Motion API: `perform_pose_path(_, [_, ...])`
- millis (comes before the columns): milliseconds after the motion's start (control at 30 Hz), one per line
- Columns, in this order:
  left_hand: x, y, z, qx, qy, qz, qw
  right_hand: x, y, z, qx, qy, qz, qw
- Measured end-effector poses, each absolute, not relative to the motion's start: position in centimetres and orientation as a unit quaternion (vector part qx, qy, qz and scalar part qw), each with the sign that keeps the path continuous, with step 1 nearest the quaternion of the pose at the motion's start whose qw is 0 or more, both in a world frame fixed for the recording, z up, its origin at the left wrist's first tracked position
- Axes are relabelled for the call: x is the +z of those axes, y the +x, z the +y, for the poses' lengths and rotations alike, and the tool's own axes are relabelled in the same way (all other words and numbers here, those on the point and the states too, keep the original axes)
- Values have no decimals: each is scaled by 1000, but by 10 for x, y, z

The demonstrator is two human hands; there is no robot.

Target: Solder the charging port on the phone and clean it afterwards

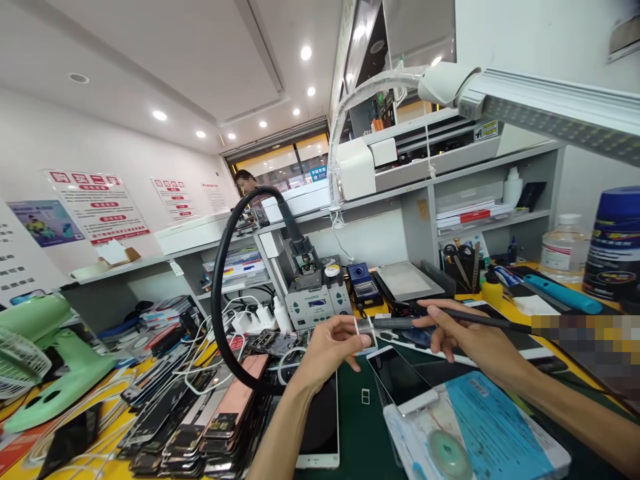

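Observation:
My left hand (327, 347) pinches a small white-edged, partly clear piece (371, 331) between thumb and fingers; its exact kind is too small to tell. In my right hand (445, 330) is a dark pen-shaped tool (395, 323), like a soldering iron, with a black cable (493, 320) trailing right. The tool's front end meets the small piece. Below the hands, a white-framed phone (400, 373) leans on a blue-and-white box (500, 420). A small metal SIM tray (365, 397) lies on the green mat (360, 440).
Stacked phones (200, 427) and a white-framed tablet (320, 459) lie left. A thick black hose (219, 287) arches over them from the rework station (320, 303). A green fan (60, 360) stands far left. Bottles and a dark can (613, 247) are right; a lamp (555, 110) hangs above.

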State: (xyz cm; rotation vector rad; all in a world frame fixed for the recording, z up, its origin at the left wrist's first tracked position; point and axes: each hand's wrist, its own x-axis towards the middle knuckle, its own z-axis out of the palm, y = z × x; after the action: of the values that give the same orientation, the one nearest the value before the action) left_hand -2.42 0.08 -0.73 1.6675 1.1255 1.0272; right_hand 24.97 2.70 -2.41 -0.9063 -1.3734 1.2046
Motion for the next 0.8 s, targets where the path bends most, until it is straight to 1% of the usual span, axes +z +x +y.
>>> perform_pose_path(233, [-6,-10,-10,443,671,430,411,-3,229,25,477,-347,-635,498])
perform_pose_path(433, [-6,-6,-22,452,696,392,397,-4,211,28,500,-332,-637,484])
perform_pose_path(600, [-11,-4,-26,451,677,364,454,-9,205,29,520,-335,-618,485])
perform_pose_path(800, [-17,-6,-24,464,592,313,580,-10,208,24,529,-317,-613,494])
